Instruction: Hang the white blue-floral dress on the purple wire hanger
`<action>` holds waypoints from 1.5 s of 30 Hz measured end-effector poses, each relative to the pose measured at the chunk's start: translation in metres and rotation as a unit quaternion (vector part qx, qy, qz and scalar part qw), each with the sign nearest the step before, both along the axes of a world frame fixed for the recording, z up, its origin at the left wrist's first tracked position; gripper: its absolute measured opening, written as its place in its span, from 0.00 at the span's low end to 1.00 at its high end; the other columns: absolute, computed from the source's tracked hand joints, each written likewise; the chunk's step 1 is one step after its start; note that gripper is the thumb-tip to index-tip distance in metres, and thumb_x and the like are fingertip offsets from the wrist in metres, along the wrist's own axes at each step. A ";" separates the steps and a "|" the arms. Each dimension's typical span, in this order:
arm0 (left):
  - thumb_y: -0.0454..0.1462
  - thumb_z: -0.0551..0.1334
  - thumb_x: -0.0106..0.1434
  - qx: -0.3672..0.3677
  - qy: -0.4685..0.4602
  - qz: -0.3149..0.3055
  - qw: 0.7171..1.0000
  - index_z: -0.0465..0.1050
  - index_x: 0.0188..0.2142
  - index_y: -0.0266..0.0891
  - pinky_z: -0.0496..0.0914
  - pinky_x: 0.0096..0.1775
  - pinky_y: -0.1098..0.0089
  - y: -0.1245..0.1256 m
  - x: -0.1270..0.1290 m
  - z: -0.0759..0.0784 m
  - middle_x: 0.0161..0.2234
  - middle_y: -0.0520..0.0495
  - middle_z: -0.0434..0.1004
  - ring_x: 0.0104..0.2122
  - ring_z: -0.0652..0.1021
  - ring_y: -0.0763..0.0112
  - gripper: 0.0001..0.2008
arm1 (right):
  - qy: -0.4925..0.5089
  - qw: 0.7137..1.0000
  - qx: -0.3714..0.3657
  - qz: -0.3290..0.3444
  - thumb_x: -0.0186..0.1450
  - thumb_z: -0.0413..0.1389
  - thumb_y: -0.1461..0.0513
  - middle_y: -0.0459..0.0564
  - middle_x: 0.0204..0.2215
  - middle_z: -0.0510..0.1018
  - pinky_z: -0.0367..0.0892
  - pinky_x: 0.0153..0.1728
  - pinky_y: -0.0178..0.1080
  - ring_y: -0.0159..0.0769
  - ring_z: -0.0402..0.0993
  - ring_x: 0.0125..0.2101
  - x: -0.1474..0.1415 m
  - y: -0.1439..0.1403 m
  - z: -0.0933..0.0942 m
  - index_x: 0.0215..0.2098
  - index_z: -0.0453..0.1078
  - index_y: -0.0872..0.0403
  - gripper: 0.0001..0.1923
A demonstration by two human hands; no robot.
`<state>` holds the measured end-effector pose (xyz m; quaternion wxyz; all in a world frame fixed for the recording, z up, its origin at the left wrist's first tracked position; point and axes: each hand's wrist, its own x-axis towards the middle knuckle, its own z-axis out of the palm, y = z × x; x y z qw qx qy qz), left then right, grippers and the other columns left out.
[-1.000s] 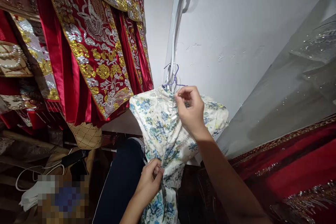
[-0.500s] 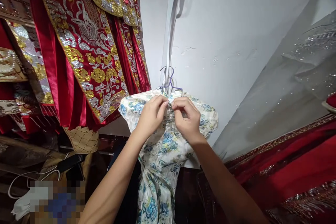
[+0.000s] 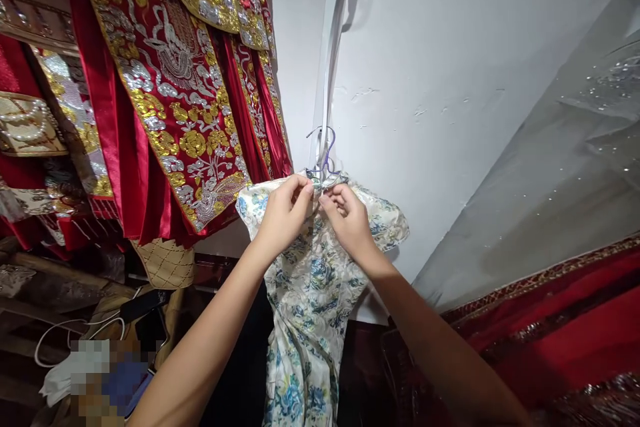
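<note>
While the floral dress (image 3: 310, 293) already hangs on its purple hanger (image 3: 326, 153), left hand (image 3: 284, 213) and right hand (image 3: 350, 220) pinch its collar (image 3: 320, 180), apparently not yet fastened.

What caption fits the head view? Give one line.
Left hand and right hand pinch the collar of a floral dress on a purple hanger.

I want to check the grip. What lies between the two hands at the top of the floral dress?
In the head view, only the dress collar lies between left hand and right hand, under the hanger.
</note>
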<state>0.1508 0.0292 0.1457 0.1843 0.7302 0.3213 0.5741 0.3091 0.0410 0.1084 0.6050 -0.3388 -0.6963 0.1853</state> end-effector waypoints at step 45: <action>0.45 0.59 0.69 -0.249 -0.130 -0.092 0.955 0.57 0.66 0.52 0.57 0.63 0.60 -0.102 -0.014 -0.121 0.64 0.43 0.63 0.63 0.65 0.58 0.28 | 0.314 0.798 -0.455 0.238 0.61 0.47 0.32 0.57 0.36 0.82 0.72 0.43 0.49 0.50 0.78 0.42 -0.026 -0.109 -0.120 0.48 0.77 0.51 0.39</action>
